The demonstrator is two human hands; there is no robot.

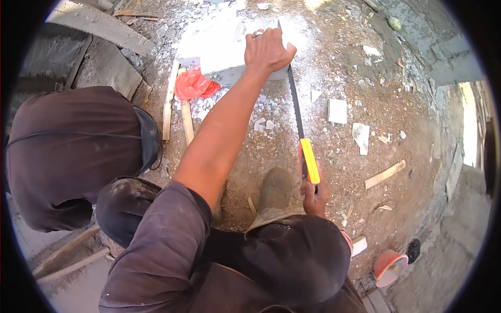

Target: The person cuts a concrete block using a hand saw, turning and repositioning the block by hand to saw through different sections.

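My left hand, with a ring on one finger, presses down on a pale block, its fingers curled over the top and the thumb out to the right. Strong glare washes out much of the block. My right hand is wrapped around the yellow and black handle of a handsaw. The long dark toothed blade points away from me and lies against the block's right side, just beside my left thumb. Its tip shows beyond my left fingers.
A red plastic bag and wood strips lie left of the block. White offcuts and a wood piece lie at right. An orange bucket is lower right. A large dark cloth-covered form stands close at left.
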